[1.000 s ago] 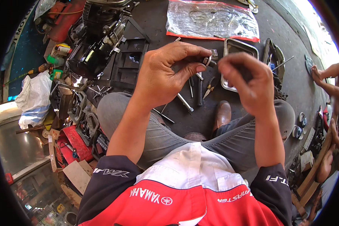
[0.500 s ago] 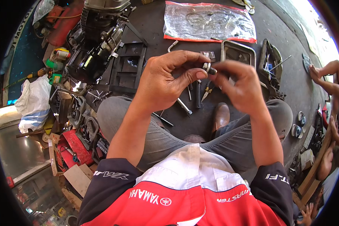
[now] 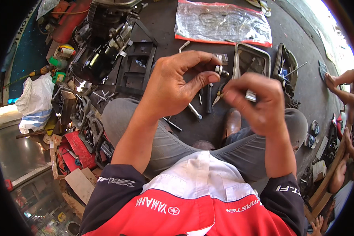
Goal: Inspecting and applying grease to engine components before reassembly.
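Above my lap, my left hand [image 3: 177,80] pinches a short bolt [image 3: 223,72] between thumb and fingertips. The bolt's dark threaded end points right, and a pale ring shows next to my fingertips. My right hand [image 3: 259,103] hovers just right of and below the bolt, apart from it. Its fingers are bent and smeared by motion, so whether anything lies between them is unclear. Beneath my hands on the floor lie a bright metal bar tool [image 3: 195,111], a dark-handled tool [image 3: 209,99] and what looks like pliers [image 3: 217,98].
A metal tray [image 3: 268,59] and an open tool case [image 3: 284,65] lie ahead right. Farther ahead is a red-edged clear plastic sheet [image 3: 220,23]. At left stand an engine [image 3: 106,43], a dark metal frame [image 3: 139,59] and a red box [image 3: 76,149]. Other people's limbs show at right.
My right hand has moved away from the bolt, to the right and toward me. My left hand keeps hold of the bolt, nearly still. The view has shifted slightly.
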`<act>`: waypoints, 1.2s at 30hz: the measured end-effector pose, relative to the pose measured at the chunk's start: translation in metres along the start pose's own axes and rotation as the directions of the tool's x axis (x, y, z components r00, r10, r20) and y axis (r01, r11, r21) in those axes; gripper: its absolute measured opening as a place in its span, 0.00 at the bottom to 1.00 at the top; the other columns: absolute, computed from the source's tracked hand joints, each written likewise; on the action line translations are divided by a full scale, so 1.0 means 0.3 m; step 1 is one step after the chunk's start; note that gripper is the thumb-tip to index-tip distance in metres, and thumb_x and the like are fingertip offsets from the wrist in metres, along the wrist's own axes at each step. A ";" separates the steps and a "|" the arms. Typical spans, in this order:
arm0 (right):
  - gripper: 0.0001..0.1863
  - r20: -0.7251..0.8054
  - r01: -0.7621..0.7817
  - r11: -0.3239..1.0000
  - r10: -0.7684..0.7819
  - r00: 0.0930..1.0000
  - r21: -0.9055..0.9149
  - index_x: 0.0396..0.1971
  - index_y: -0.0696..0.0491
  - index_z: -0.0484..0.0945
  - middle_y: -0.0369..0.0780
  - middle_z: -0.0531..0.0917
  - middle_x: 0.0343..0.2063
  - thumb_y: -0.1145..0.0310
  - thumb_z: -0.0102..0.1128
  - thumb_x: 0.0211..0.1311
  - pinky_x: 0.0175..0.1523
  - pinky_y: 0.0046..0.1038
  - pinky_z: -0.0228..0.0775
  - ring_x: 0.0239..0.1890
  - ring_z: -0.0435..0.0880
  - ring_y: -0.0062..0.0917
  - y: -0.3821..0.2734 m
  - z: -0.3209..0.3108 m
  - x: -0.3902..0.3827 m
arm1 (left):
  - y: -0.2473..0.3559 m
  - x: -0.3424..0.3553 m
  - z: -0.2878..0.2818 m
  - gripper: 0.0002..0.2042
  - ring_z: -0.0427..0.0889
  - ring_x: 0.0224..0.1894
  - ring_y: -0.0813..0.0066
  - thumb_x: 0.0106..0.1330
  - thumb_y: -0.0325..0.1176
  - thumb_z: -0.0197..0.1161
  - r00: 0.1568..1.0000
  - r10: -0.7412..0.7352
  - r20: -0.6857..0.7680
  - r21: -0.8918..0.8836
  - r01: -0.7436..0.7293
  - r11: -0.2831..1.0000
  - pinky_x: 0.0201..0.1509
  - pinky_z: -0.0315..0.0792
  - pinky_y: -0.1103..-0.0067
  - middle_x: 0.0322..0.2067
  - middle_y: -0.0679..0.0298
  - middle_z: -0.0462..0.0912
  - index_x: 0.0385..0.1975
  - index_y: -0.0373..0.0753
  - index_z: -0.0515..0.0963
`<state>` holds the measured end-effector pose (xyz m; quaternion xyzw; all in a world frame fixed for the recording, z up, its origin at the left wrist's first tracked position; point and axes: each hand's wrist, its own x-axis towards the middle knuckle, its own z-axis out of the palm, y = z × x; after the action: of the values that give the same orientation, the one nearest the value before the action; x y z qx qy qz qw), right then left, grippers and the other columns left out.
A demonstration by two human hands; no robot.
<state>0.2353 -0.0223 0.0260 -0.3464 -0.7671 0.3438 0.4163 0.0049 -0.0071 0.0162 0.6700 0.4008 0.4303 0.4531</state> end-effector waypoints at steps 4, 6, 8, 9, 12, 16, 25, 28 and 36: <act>0.06 -0.166 -0.271 0.962 0.266 0.950 -0.011 0.40 0.60 0.86 0.35 0.88 0.29 0.75 0.67 0.66 0.34 0.21 0.74 0.29 0.81 0.13 0.001 -0.003 0.014 | 0.011 -0.008 0.008 0.14 0.87 0.46 0.80 0.67 0.23 0.72 0.994 -0.017 0.108 -0.075 0.025 0.997 0.54 0.80 0.81 0.42 0.63 0.89 0.52 0.32 0.84; 0.05 -0.033 -0.336 0.940 0.335 0.942 -0.052 0.39 0.60 0.87 0.36 0.88 0.29 0.76 0.68 0.65 0.36 0.22 0.75 0.29 0.82 0.15 0.001 -0.001 0.013 | 0.014 -0.008 0.012 0.15 0.87 0.45 0.81 0.66 0.23 0.73 0.993 -0.045 0.111 -0.205 0.067 0.976 0.53 0.80 0.81 0.42 0.63 0.90 0.52 0.32 0.84; 0.04 0.072 -0.142 0.986 0.148 0.986 -0.091 0.36 0.59 0.87 0.39 0.89 0.30 0.76 0.70 0.63 0.39 0.25 0.77 0.31 0.86 0.20 -0.003 -0.001 0.005 | 0.014 -0.005 0.014 0.13 0.90 0.43 0.75 0.64 0.22 0.74 0.999 0.021 0.030 -0.065 -0.019 0.998 0.50 0.82 0.80 0.41 0.60 0.91 0.49 0.32 0.85; 0.04 0.052 -0.108 0.992 0.112 0.992 -0.066 0.35 0.59 0.88 0.40 0.89 0.30 0.74 0.71 0.63 0.40 0.26 0.79 0.32 0.88 0.23 -0.008 -0.004 -0.001 | 0.013 -0.006 0.014 0.13 0.91 0.42 0.72 0.63 0.22 0.74 0.999 0.037 -0.010 -0.001 -0.037 0.999 0.48 0.82 0.79 0.41 0.58 0.91 0.47 0.32 0.86; 0.04 -0.176 -0.121 0.984 0.097 0.980 -0.132 0.35 0.57 0.88 0.41 0.90 0.31 0.73 0.72 0.63 0.41 0.26 0.80 0.32 0.90 0.25 -0.006 -0.005 -0.006 | 0.011 -0.008 0.018 0.13 0.91 0.42 0.72 0.62 0.22 0.75 0.991 0.133 0.032 0.078 -0.135 0.988 0.49 0.82 0.78 0.42 0.58 0.91 0.47 0.32 0.86; 0.05 -0.044 -0.212 0.970 0.208 0.977 -0.122 0.36 0.57 0.89 0.42 0.90 0.30 0.72 0.72 0.63 0.41 0.27 0.80 0.31 0.89 0.25 0.004 -0.017 -0.002 | 0.012 -0.007 0.017 0.14 0.91 0.43 0.72 0.62 0.23 0.75 0.997 0.047 0.055 -0.110 -0.041 0.993 0.49 0.82 0.78 0.43 0.57 0.91 0.48 0.32 0.86; 0.06 -0.131 -0.221 0.975 0.215 0.968 -0.030 0.37 0.59 0.89 0.41 0.90 0.31 0.74 0.73 0.62 0.43 0.26 0.80 0.34 0.90 0.24 0.010 -0.012 0.002 | 0.024 -0.011 0.017 0.15 0.91 0.44 0.71 0.61 0.23 0.76 0.992 0.110 0.054 -0.122 -0.103 0.987 0.50 0.82 0.77 0.43 0.58 0.91 0.48 0.33 0.86; 0.06 0.018 -0.111 0.991 0.113 0.993 -0.080 0.36 0.59 0.89 0.42 0.90 0.30 0.74 0.73 0.61 0.42 0.27 0.80 0.33 0.90 0.27 0.008 -0.005 0.003 | 0.020 -0.008 0.009 0.15 0.91 0.45 0.71 0.62 0.23 0.75 0.995 0.096 -0.011 -0.081 -0.097 0.992 0.50 0.82 0.77 0.43 0.58 0.91 0.48 0.33 0.86; 0.06 -0.115 -0.216 0.968 0.202 0.973 -0.128 0.37 0.59 0.88 0.41 0.90 0.32 0.77 0.72 0.59 0.40 0.26 0.79 0.31 0.88 0.23 0.021 0.001 0.007 | 0.019 -0.010 0.020 0.15 0.88 0.46 0.74 0.62 0.19 0.73 0.992 0.123 0.041 -0.062 -0.120 0.991 0.52 0.81 0.79 0.43 0.60 0.89 0.50 0.33 0.85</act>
<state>0.2357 -0.0172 0.0215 -0.4705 -0.7266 0.3132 0.3906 0.0104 -0.0131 0.0196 0.6889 0.3357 0.4538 0.4547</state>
